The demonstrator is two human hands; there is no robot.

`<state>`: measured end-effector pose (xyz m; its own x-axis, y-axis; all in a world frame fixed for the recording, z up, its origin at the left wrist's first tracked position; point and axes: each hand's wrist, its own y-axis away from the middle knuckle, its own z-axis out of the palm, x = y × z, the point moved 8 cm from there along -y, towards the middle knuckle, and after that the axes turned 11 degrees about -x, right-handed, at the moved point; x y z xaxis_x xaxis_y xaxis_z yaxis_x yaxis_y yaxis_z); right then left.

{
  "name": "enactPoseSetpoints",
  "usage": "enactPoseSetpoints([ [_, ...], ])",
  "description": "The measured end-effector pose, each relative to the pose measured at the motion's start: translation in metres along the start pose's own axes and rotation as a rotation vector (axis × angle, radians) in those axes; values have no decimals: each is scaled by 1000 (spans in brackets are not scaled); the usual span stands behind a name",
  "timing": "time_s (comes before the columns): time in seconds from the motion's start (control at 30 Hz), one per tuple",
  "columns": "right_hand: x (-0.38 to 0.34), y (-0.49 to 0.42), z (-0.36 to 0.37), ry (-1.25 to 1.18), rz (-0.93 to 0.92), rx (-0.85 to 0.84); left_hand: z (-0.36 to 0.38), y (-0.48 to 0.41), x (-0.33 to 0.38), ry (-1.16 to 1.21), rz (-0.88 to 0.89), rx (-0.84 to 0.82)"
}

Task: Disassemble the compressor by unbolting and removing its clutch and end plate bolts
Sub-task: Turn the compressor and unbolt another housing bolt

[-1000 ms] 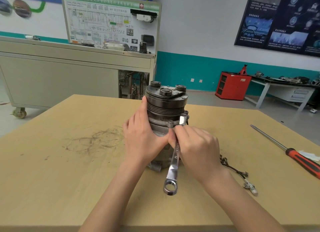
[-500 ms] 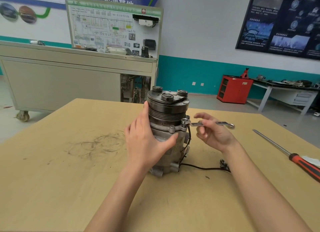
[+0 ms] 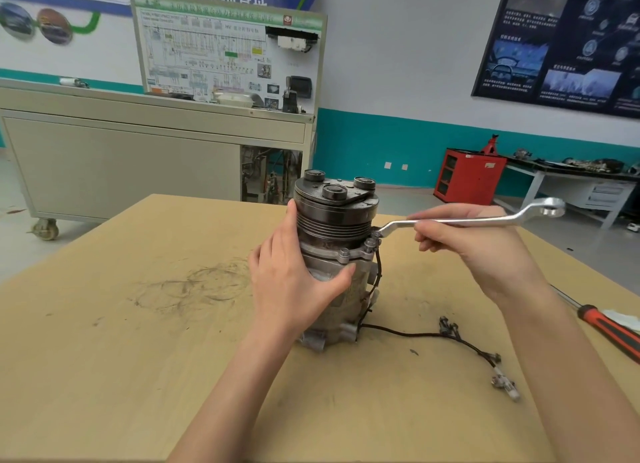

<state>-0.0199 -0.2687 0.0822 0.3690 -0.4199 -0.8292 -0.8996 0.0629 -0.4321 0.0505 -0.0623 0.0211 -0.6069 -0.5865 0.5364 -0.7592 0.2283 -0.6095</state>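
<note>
The compressor (image 3: 334,255) stands upright in the middle of the wooden table (image 3: 138,341), its dark clutch pulley and plate on top. My left hand (image 3: 294,286) grips its body from the left, thumb across the front below a flange bolt (image 3: 344,254). My right hand (image 3: 474,244) holds a silver ring wrench (image 3: 460,221) by its shaft. The wrench lies nearly level, pointing right, and its near ring sits on a bolt at the flange's right side (image 3: 375,236).
A black wire with connectors (image 3: 460,345) trails from the compressor base across the table to the right. A long screwdriver with a red and black handle (image 3: 609,331) lies at the table's right edge. A cabinet on wheels and a red cabinet stand beyond.
The wrench has swung from pointing toward me round to the right, pivoting on the flange bolt, and my right hand went with it. My left hand stays on the compressor.
</note>
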Motion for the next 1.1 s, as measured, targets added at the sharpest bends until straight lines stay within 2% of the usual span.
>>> enactPoseSetpoints([
  [0.07,-33,12,14,324,-150,67,0,0,0,-10,-1,2],
  [0.17,-71,31,51,896,-470,133,0,0,0,-16,-5,-1],
  [0.23,-78,40,68,1140,-631,201,0,0,0,-19,-9,-4],
  [0.37,-75,46,80,1124,-697,205,1,0,0,-16,5,-1],
  [0.47,-73,51,92,1204,-758,241,0,0,2,-12,10,-15],
  [0.57,-68,53,101,1245,-764,311,-2,0,1,7,-2,14],
  [0.67,-62,58,99,1179,-751,363,-1,0,0,1,-9,38],
  [0.87,-56,60,98,1220,-802,358,2,-1,-2,-10,-9,42],
  [0.93,-48,58,82,1055,-770,349,2,-1,-2,-8,4,27],
  [0.97,-40,54,67,859,-711,332,2,-1,-2,-9,7,19],
  [1.1,19,15,21,-160,-335,127,1,-1,-2,-7,9,-4],
])
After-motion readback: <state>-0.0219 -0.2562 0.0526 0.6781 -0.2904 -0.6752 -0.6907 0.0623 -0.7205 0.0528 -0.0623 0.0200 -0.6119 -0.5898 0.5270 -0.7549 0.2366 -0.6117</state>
